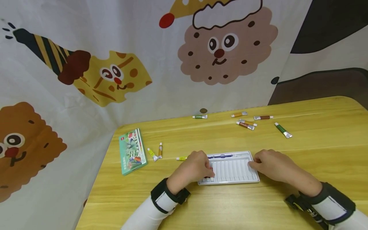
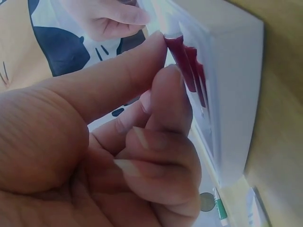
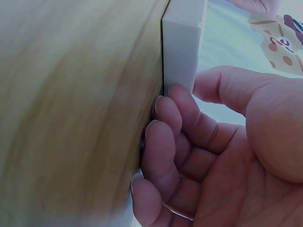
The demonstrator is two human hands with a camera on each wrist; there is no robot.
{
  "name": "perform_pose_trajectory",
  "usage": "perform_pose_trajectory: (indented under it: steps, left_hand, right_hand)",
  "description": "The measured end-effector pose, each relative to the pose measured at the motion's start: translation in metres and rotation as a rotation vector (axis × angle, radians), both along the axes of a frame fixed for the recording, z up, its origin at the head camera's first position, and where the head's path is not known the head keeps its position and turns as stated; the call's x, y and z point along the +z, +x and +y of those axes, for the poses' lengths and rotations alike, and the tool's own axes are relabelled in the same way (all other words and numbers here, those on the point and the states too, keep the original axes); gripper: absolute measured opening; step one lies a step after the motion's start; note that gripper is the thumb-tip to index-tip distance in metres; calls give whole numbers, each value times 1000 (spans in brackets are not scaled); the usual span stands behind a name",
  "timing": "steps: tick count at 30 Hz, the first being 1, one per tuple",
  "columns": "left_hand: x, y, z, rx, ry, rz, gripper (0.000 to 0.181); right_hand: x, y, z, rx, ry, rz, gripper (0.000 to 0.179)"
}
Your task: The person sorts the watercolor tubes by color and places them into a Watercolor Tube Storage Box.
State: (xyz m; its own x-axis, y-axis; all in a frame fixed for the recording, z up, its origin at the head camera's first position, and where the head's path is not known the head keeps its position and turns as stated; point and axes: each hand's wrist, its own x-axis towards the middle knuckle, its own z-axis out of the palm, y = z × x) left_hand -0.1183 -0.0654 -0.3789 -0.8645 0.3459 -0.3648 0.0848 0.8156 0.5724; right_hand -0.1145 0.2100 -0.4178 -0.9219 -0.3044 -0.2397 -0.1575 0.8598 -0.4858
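A white plastic tray (image 1: 234,171) with narrow slots lies on the table. Over its left end, my left hand (image 1: 193,166) pinches a dark red paint tube (image 2: 179,54) between thumb and index finger, near its white cap. More dark red shows just behind that tube in the left wrist view, inside the tray wall (image 2: 236,90). At the opposite end, my right hand (image 1: 271,163) grips the tray's side (image 3: 181,49), thumb over the rim and fingers against the outer wall. A blue paintbrush (image 1: 221,156) lies along the tray's far edge.
A yellow tube (image 1: 181,158) pokes out beside my left hand. Farther left lie another yellow tube (image 1: 152,154), an ochre tube (image 1: 160,150) and a green paint box (image 1: 133,151). Several tubes, including a green one (image 1: 283,130), are scattered toward the back. A printed curtain (image 1: 161,92) hangs behind.
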Motion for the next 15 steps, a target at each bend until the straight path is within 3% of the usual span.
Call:
perform_pose_trajectory:
  steps: [15]
  left_hand:
    - [-7, -4, -3, -53, -3, 31, 37]
  right_hand:
    - [0, 1, -1, -2, 6, 4, 34]
